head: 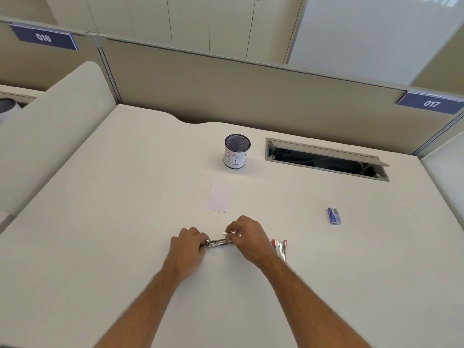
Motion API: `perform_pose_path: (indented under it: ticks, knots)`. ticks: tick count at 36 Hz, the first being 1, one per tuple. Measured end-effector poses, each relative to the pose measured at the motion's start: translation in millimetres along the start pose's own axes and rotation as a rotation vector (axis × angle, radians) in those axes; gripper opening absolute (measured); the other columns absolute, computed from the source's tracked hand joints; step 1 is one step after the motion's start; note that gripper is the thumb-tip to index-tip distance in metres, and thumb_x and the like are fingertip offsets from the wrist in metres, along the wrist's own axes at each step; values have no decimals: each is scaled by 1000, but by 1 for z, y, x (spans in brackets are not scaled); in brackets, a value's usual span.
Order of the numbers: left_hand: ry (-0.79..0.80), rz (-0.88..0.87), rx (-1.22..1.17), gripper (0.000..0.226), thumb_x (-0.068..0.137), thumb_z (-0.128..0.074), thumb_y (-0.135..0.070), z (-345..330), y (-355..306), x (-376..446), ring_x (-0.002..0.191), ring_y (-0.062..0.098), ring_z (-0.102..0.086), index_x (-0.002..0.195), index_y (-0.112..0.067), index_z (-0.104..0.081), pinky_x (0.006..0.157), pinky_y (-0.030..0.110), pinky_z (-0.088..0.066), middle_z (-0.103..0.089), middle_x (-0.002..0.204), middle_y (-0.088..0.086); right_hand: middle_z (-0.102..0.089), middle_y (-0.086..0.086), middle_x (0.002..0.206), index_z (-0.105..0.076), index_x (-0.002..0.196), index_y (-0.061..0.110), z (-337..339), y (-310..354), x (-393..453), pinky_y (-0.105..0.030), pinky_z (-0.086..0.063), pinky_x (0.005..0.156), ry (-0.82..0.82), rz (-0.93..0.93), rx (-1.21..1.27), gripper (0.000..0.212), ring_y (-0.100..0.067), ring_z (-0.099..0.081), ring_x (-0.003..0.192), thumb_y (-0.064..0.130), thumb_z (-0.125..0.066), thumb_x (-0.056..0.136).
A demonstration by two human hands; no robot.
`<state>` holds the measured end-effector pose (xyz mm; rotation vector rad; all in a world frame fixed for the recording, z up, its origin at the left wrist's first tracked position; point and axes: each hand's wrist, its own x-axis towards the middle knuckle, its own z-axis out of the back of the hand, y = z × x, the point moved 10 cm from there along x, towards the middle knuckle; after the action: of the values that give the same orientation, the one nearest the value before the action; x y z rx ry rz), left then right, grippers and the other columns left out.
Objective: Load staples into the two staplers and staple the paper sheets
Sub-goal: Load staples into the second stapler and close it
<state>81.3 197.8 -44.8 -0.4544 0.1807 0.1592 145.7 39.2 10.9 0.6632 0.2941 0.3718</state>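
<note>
A metal stapler (pixel 218 242) lies opened on the white desk between my hands. My left hand (pixel 187 247) grips its left end. Just above its right end, my right hand (pixel 247 237) pinches a small silvery strip of staples (pixel 225 233). A second stapler (pixel 280 248), red and silver, lies right behind my right wrist, partly hidden by it. The paper sheets (pixel 219 197) form a small white stack farther back on the desk. A blue staple box (pixel 334 216) stands to the right.
A mesh cup with a white label reading "BIN" (pixel 237 151) stands behind the paper. An open cable hatch (pixel 326 159) is set in the desk at the back right. Beige partitions (pixel 251 96) close the desk at the back and left.
</note>
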Motion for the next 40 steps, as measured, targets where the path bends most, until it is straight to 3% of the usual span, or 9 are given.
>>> perform_pose_path:
  ticks: [16,40]
  knots:
    - [-2,8,13,27,99,-55,-26,-1,6,12,113,16,-47,119,-38,-69,85,34,-24,-59,113,-14,-66,4,106,-79,100,20,-30,1,5,-36,-48,87,57,36,-78,16,-15,-56,105,23,-65,92]
    - [10,21,-19,24,99,-57,-26,-4,4,14,112,17,-48,116,-37,-70,85,34,-27,-60,110,-13,-72,5,106,-79,108,21,-36,-7,1,-34,-45,87,51,59,-102,22,-17,-53,104,20,-62,95]
